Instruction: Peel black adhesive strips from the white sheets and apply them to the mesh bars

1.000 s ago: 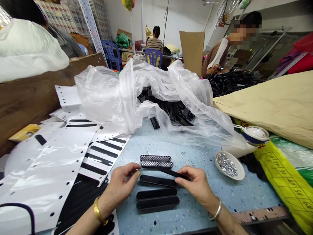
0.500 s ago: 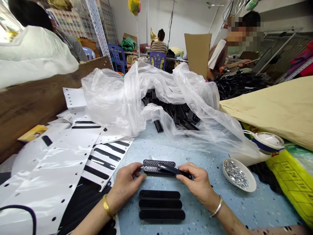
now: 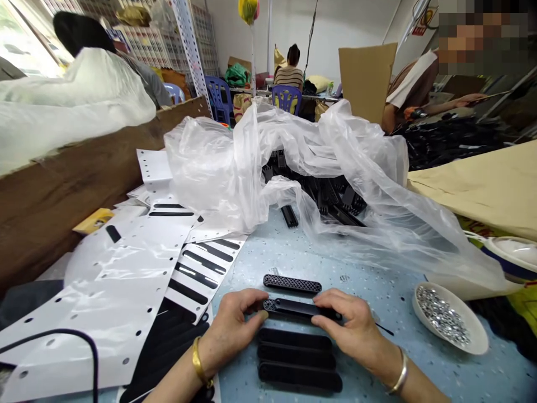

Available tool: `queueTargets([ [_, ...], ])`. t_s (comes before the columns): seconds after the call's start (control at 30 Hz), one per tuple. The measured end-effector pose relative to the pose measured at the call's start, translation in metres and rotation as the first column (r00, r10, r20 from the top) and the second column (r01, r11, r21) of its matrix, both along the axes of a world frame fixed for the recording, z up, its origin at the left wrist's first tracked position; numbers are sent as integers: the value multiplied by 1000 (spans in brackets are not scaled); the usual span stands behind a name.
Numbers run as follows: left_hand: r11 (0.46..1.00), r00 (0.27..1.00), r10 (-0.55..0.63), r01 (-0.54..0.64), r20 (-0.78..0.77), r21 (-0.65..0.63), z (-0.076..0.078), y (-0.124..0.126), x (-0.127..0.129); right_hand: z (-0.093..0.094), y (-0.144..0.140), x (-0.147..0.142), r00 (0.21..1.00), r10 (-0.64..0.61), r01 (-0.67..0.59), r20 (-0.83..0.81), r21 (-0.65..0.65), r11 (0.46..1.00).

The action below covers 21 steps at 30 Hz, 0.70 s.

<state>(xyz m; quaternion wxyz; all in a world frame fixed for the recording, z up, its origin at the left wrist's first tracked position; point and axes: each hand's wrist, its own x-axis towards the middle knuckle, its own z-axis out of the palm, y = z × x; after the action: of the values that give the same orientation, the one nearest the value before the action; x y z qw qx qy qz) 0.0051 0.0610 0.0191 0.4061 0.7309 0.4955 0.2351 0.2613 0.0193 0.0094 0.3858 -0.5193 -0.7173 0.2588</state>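
In front of me a black plastic bar with a lattice face [image 3: 269, 305] lies on the table, partly covered by a thin smooth black strip [image 3: 293, 307]. My left hand [image 3: 239, 322] pinches the bar's left end between thumb and forefinger. At the other end, the fingers of my right hand [image 3: 350, 319] close on the strip, which lies along the bar. Just beyond rests another lattice-faced bar [image 3: 292, 284], untouched. Nearer to me, three smooth-topped black bars [image 3: 296, 358] lie side by side.
White sheets carrying black strips [image 3: 201, 268] spread on the left. A white bowl of small shiny metal pieces [image 3: 451, 319] stands right. Behind, a crumpled clear plastic bag [image 3: 213, 168] holds many black parts [image 3: 331, 196]. Several people work farther back, one holding a tool [image 3: 415, 113].
The smooth strip, held slantwise over the bars before, now lies along the nearer lattice bar. That bar has come toward me, apart from the other. My left hand now grips its end.
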Motion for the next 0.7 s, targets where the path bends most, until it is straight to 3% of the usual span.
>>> queueTargets([
  [0.27, 996, 999, 4, 0, 39, -90, 2, 1, 2, 0, 4, -9, 999, 31, -32, 22, 50, 998],
  [0.7, 994, 998, 9, -2, 61, -108, 5, 2, 2, 3, 9, -13, 997, 74, -76, 38, 40, 996],
])
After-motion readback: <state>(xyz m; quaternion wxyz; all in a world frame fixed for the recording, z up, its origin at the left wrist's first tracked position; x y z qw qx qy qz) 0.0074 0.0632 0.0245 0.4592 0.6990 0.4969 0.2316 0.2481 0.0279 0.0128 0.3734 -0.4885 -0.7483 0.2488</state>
